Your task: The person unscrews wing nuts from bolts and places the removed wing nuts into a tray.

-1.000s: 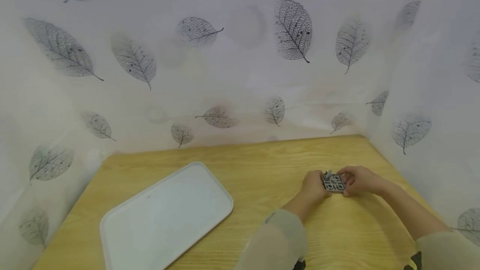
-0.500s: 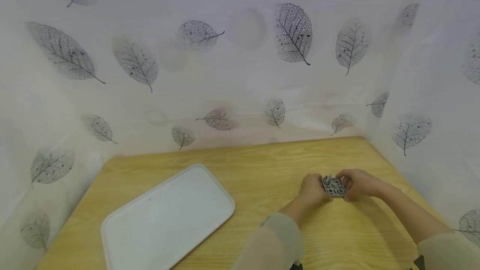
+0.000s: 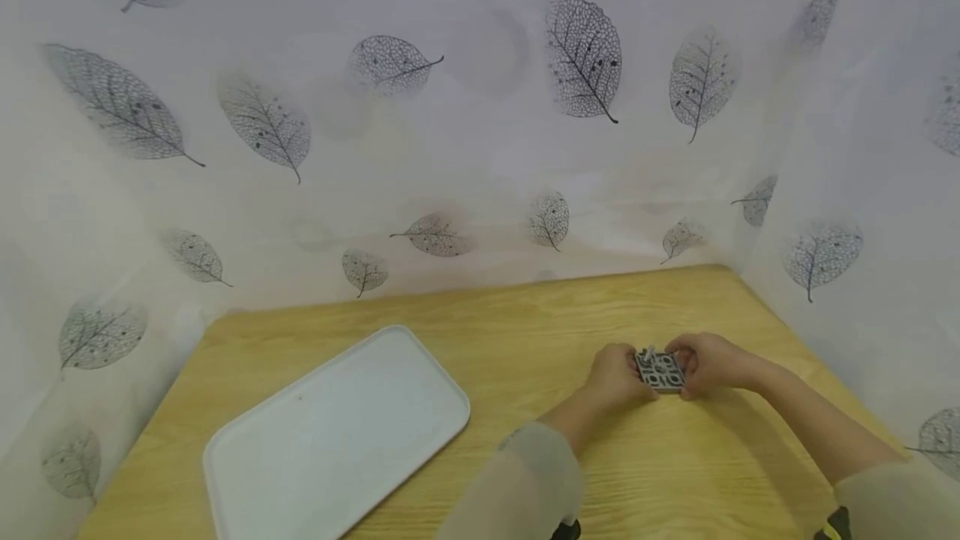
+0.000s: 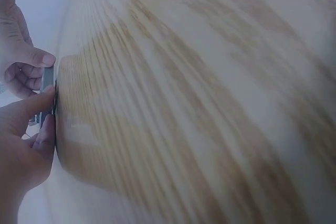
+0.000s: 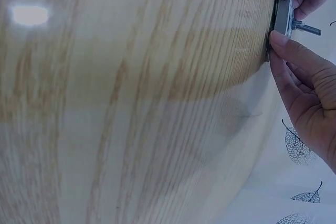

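Note:
A small square grey plate [image 3: 663, 377] with ring-shaped markings lies between the two hands on the right part of the table, close over the wood. From its upper face, near the far left corner, sticks a short peg [image 5: 307, 27]. The left hand [image 3: 617, 375] grips the plate's left edge with thumb and fingers. On the opposite edge, the right hand [image 3: 714, 363] pinches it, thumb toward the near side. Both wrist views show the plate edge-on, with thumbs and fingertips along its rim. Part of each side edge is hidden by the fingers.
A white rectangular tray [image 3: 337, 432] lies slanted on the left of the wood-grain table [image 3: 517, 332]. Pale sheeting [image 3: 480, 148] with printed leaves hangs behind the table and along both sides.
Both hands have shifted slightly left together with the plate, keeping their grip on its two sides. The tray stays in place while the head view wobbles a little.

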Demonstrator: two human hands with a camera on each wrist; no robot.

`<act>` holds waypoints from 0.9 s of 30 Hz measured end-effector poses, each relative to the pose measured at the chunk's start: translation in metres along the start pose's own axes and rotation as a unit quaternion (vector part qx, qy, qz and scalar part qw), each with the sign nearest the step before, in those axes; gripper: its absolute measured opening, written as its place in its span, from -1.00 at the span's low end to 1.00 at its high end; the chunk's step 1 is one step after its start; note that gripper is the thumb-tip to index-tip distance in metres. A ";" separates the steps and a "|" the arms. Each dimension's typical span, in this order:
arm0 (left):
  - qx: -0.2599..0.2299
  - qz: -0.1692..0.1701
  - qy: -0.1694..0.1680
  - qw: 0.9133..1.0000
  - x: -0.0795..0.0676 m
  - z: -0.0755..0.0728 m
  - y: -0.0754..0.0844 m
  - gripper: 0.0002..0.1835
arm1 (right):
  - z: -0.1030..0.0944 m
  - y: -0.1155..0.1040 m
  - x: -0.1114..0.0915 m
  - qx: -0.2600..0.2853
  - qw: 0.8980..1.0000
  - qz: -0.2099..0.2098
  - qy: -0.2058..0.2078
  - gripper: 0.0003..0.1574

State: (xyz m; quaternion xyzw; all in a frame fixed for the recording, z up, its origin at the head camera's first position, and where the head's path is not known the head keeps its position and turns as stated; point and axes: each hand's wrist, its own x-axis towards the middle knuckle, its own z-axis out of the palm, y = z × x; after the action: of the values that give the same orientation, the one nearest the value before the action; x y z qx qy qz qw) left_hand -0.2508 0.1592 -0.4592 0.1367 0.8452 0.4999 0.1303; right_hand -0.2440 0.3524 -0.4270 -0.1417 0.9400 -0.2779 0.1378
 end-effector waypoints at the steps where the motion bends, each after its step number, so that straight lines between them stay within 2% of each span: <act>1: 0.001 -0.002 0.000 1.000 0.000 0.000 -0.001 -0.40 | 0.000 -0.001 0.000 0.002 1.000 -0.001 0.000 -0.14; 12: -0.014 -0.001 -0.017 1.000 -0.007 -0.015 -0.002 -0.25 | 0.000 -0.014 -0.003 0.036 0.999 -0.023 -0.006 -0.12; 16: -0.032 0.000 -0.027 0.999 -0.009 -0.021 -0.001 -0.26 | 0.000 -0.018 -0.004 0.044 0.999 -0.025 0.002 -0.12; 20: -0.027 0.010 -0.031 0.999 -0.011 -0.027 -0.002 -0.27 | 0.001 -0.024 -0.007 0.043 0.999 -0.032 0.011 -0.14; 27: -0.035 0.007 -0.033 0.999 -0.024 -0.038 0.000 -0.30 | 0.005 -0.034 -0.010 0.064 0.997 -0.037 0.007 -0.14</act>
State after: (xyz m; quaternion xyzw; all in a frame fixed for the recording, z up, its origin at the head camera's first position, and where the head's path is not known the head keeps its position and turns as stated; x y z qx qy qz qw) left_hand -0.2425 0.1197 -0.4393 0.1543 0.8214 0.5255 0.1592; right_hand -0.2271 0.3259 -0.4100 -0.1654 0.9152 -0.3439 0.1293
